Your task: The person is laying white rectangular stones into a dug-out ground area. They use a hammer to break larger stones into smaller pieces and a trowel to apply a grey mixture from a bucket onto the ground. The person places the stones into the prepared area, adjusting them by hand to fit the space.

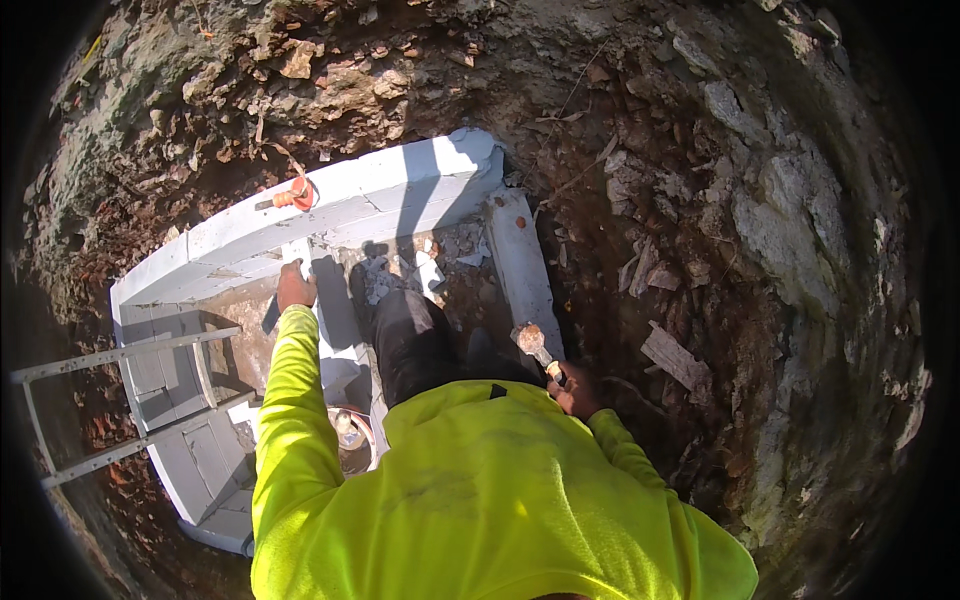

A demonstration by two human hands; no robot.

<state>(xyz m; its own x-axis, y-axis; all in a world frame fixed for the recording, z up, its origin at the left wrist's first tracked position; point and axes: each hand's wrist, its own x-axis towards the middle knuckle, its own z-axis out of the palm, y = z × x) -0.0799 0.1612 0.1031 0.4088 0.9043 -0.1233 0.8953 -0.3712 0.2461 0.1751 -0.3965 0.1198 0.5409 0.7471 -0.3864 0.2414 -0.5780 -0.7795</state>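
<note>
Right hand (577, 392) closed round a dirt-caked tool (539, 352), left hand (296, 287) on a pale partition (334, 312), its grip unclear: apparently bracing, so moving calls for steady balance

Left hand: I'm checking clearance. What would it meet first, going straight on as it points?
The left hand, at a white crosspiece, would probably meet the long white wall bearing the orange item; depth is unclear.

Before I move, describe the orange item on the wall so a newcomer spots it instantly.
Find the pale block wall curving across the far side. On its top, beyond the left hand, lies a small orange item with a round part. Unlike the dirt-crusted tool in the right hand, it lies unheld.
</note>
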